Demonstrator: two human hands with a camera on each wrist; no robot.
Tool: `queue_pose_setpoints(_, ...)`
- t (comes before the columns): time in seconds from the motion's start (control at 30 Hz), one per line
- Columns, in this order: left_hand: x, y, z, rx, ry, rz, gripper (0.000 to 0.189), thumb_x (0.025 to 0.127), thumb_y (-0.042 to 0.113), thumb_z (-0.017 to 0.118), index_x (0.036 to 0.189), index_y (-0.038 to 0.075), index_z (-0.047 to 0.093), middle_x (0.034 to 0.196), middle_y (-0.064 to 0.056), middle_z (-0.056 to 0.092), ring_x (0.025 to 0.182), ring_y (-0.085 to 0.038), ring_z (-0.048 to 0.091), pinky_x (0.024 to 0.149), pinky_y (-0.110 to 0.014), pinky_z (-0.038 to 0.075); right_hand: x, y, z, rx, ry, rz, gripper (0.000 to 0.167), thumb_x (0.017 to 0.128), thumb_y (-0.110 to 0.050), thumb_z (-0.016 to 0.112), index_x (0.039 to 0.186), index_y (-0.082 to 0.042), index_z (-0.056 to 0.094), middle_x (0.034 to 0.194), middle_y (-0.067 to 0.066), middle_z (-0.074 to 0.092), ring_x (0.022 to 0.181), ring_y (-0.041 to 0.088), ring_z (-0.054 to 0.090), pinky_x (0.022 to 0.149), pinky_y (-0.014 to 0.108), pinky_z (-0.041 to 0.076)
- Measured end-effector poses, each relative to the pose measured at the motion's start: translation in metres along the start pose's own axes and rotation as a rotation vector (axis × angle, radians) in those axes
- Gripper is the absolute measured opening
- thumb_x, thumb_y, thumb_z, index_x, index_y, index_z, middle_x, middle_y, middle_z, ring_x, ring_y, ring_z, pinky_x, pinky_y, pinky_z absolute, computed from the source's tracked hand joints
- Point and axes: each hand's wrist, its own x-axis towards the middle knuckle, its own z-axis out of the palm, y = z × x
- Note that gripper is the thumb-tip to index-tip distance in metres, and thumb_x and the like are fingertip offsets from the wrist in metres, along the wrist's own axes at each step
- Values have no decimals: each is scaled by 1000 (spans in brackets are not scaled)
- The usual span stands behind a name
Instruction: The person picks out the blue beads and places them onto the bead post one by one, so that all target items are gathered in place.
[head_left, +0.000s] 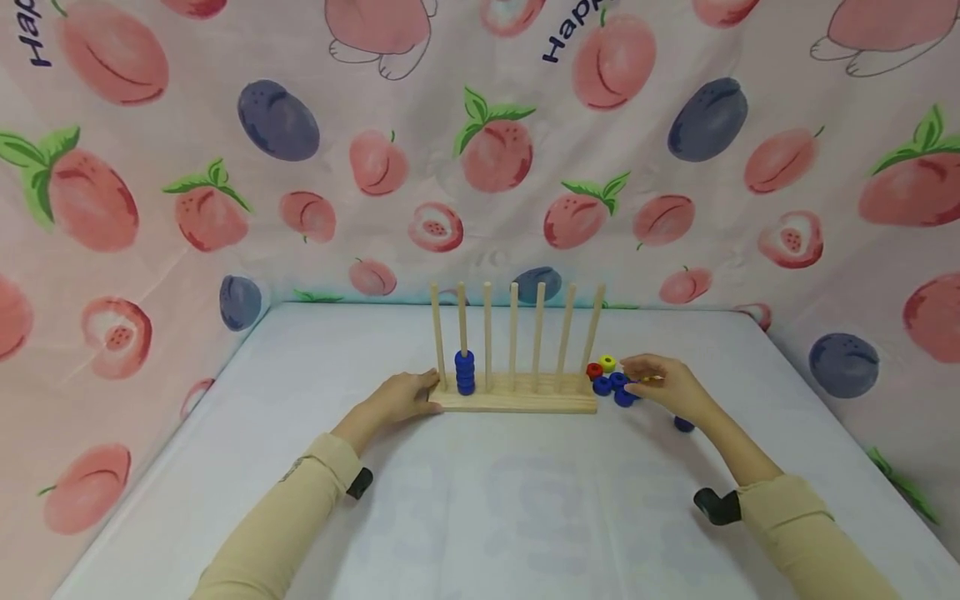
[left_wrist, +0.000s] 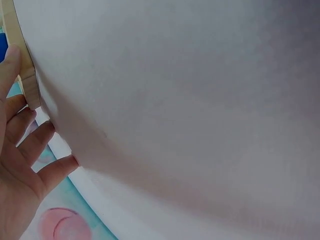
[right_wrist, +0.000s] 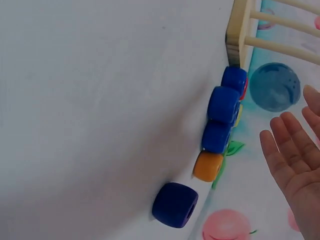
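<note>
A wooden peg rack point(head_left: 517, 403) with several upright dowels stands on the table. Several blue beads point(head_left: 465, 373) are stacked on its second peg from the left. My left hand point(head_left: 397, 397) holds the rack's left end, thumb on the front side and fingertips round the end. My right hand point(head_left: 671, 387) hovers over loose beads off the rack's right end, fingers spread loosely with nothing between them in the right wrist view. Beneath and beside it lie blue beads point(right_wrist: 223, 105), an orange bead point(right_wrist: 208, 166), a red bead point(head_left: 594, 371) and a yellow bead point(head_left: 608, 363).
A dark blue bead point(head_left: 683, 424) lies apart from the others, nearer to me, below the right wrist. White cloth covers the table point(head_left: 480, 517). Behind it hangs a fruit-print curtain point(head_left: 450, 167), which also runs along both sides.
</note>
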Motion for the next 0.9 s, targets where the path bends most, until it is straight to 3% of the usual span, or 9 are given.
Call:
queue_pose_setpoints(0.47, 0, -2, 0, 1, 3, 18, 68, 86, 35, 67, 137, -3, 44, 141, -20, 45, 124, -41, 49, 105, -50, 40, -1, 9, 4, -15, -107, -6, 41, 83, -10, 71, 115, 11, 58, 111, 30, 62, 97, 39, 61, 82, 48, 54)
queue_pose_setpoints(0.73, 0, -8, 0, -4, -52, 25, 68, 86, 33, 67, 139, -1, 42, 141, -17, 46, 124, -39, 49, 105, -48, 39, 1, 14, 9, -64, -124, 2, 38, 82, -9, 72, 112, 9, 61, 112, 27, 63, 97, 38, 61, 82, 48, 54)
queue_pose_setpoints(0.9, 1, -8, -1, -1, -48, 19, 67, 87, 33, 65, 140, -1, 41, 143, -17, 43, 125, -40, 48, 106, -49, 38, 4, 11, 9, -104, -156, 22, 36, 82, -8, 72, 113, 8, 61, 113, 27, 62, 100, 39, 60, 84, 49, 53)
